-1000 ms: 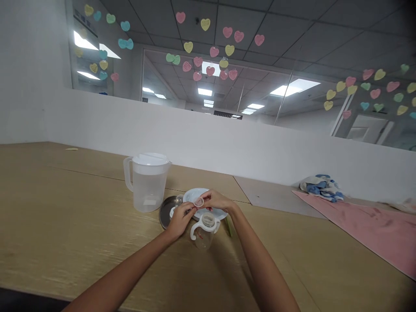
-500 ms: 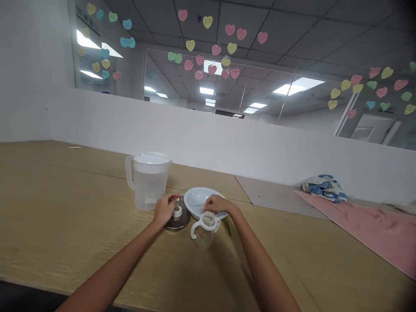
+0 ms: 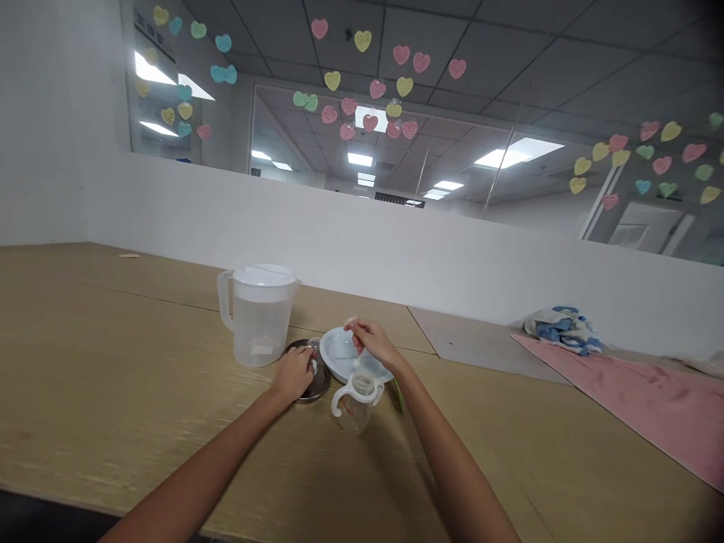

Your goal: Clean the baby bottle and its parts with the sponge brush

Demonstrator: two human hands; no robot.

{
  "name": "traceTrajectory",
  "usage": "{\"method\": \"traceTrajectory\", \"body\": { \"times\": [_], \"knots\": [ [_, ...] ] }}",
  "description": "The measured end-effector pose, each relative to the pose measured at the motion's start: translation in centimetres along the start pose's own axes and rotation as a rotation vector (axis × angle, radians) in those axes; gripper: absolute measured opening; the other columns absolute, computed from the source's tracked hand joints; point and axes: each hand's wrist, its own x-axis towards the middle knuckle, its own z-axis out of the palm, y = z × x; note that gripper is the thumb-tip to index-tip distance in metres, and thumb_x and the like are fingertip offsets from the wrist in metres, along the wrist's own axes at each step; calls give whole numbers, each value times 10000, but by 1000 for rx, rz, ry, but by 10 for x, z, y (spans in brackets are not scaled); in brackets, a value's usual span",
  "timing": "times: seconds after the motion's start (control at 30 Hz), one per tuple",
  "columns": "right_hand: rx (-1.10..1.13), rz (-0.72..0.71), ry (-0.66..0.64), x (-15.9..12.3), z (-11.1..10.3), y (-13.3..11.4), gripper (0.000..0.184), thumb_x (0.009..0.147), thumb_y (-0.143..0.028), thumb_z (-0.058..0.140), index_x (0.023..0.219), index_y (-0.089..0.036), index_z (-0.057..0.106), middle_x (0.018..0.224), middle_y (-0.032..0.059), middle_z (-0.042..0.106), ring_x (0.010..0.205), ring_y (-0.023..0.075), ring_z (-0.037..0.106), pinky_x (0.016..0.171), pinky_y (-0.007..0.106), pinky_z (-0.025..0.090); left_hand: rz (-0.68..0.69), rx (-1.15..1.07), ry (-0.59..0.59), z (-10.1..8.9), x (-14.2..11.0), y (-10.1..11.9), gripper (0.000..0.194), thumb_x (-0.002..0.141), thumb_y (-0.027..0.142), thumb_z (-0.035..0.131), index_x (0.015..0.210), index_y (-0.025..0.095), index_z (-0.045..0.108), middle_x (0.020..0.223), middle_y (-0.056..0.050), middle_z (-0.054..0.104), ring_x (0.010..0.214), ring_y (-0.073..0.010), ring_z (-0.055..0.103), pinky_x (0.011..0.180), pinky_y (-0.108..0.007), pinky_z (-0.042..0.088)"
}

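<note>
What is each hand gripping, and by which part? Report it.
Cannot be told: the left hand covers part of a dark round disc, and the right hand is over a white plate.

Left hand curled down, palm hidden; right hand raised higher (wrist bent).

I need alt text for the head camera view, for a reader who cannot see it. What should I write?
At a tan table, the left hand rests on a round metal lid while the right hand is over a white plate. A clear two-handled cup and a plastic pitcher stand close by.
</note>
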Motion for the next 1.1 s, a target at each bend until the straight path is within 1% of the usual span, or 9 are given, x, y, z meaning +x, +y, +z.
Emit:
{"method": "traceTrajectory", "body": {
  "times": [0.1, 0.23, 0.33, 0.5, 0.63, 0.8, 0.9, 1.0, 1.1],
  "knots": [
    [255, -11, 46, -4, -7, -28, 394, 782, -535, 495, 886, -161, 567, 497, -77, 447, 396, 70, 414, 412, 190, 359, 10, 27, -4, 1, 0, 0, 248, 764, 80, 414, 908, 158, 600, 985, -117, 630, 953, -237, 541, 836, -332, 389],
    [364, 30, -160, -16, -17, -52, 394, 777, -531, 539, 907, -161, 570, 487, -78, 471, 380, 71, 432, 403, 197, 397, 15, 29, -13, 2, 0, -1, 253, 766, 74, 410, 921, 155, 593, 992, -113, 625, 962, -230, 536, 839, -321, 388],
    [327, 75, -315, -22, -20, -57, 401, 788, -532, 535, 898, -148, 576, 501, -58, 522, 396, 83, 491, 430, 207, 420, 11, 23, -6, 2, 0, -2, 259, 769, 71, 402, 924, 151, 593, 989, -112, 625, 963, -229, 540, 831, -319, 389],
    [266, 107, -460, -23, -21, -50, 397, 794, -515, 548, 923, -141, 592, 550, -42, 569, 429, 88, 545, 459, 200, 417, -32, -55, 36, 5, 1, -6, 260, 776, 81, 391, 933, 150, 586, 984, -102, 629, 946, -226, 553, 825, -326, 400],
    [264, 119, -581, -24, -25, -45, 361, 729, -441, 663, 902, -133, 588, 605, -10, 621, 542, 111, 593, 575, 228, 455, -83, -187, 184, 6, 3, -8, 232, 813, 126, 363, 920, 163, 565, 962, -88, 625, 915, -210, 561, 812, -332, 421],
    [203, 80, -727, -26, -39, -39, 329, 615, -311, 774, 846, -119, 641, 864, 54, 650, 830, 155, 601, 763, 270, 450, -82, -277, 427, 1, 2, -4, 196, 808, 158, 372, 930, 185, 524, 926, -63, 594, 913, -205, 546, 815, -349, 437],
    [169, 69, -739, -25, -47, -32, 403, 574, -293, 796, 922, -143, 660, 963, 54, 632, 917, 169, 572, 814, 281, 432, -7, -299, 525, -2, -1, 0, 197, 835, 194, 358, 963, 183, 506, 926, -67, 574, 914, -213, 535, 816, -362, 443],
    [161, 58, -728, -24, -51, -26, 402, 571, -278, 799, 932, -160, 668, 991, 48, 625, 981, 175, 550, 878, 291, 403, 89, -297, 577, -3, -3, 4, 212, 873, 218, 334, 999, 177, 500, 950, -75, 560, 923, -207, 527, 821, -359, 446],
    [181, 82, -732, -23, -51, -26, 388, 593, -283, 789, 939, -160, 663, 1009, 53, 618, 963, 164, 558, 884, 291, 401, 176, -273, 620, -3, -6, 8, 222, 901, 231, 336, 1043, 171, 495, 988, -81, 556, 937, -194, 526, 829, -349, 448]
  ]
}}
